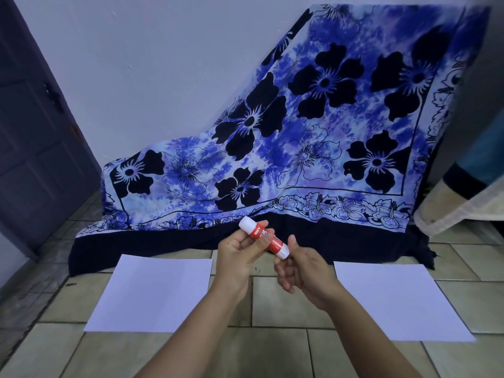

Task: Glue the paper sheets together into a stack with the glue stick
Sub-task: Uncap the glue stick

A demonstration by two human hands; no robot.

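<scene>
— What is seen on the tiled floor (283,301)?
— A left paper sheet (152,293); the glue stick (264,237) is held above the gap, pinched by the left hand (240,255), its near end gripped by the right hand (302,264); then a right paper sheet (395,298).
— And farther off?
— A floral cloth (313,126) is draped.

A blue floral cloth (313,126) drapes against a white wall (136,64) over tiled floor (272,350).
</scene>
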